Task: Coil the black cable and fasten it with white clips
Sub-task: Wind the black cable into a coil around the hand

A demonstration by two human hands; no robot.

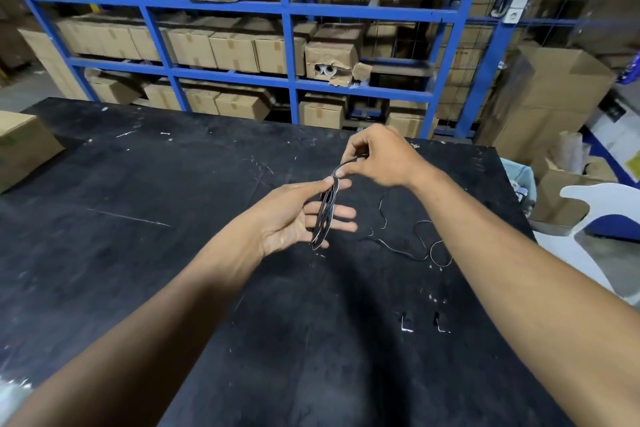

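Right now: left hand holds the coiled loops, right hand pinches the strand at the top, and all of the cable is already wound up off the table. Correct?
Not quite. The head view shows the left hand holding the coiled loops and the right hand pinching the strand, but loose cable lies unwound on the black table.

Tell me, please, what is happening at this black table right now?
A person is winding a thin black cable into a coil. The left hand holds the gathered loops, while the right hand pinches the strand at the top of the coil. The rest of the cable lies loose on the black table to the right. No white clips are on the coil yet.
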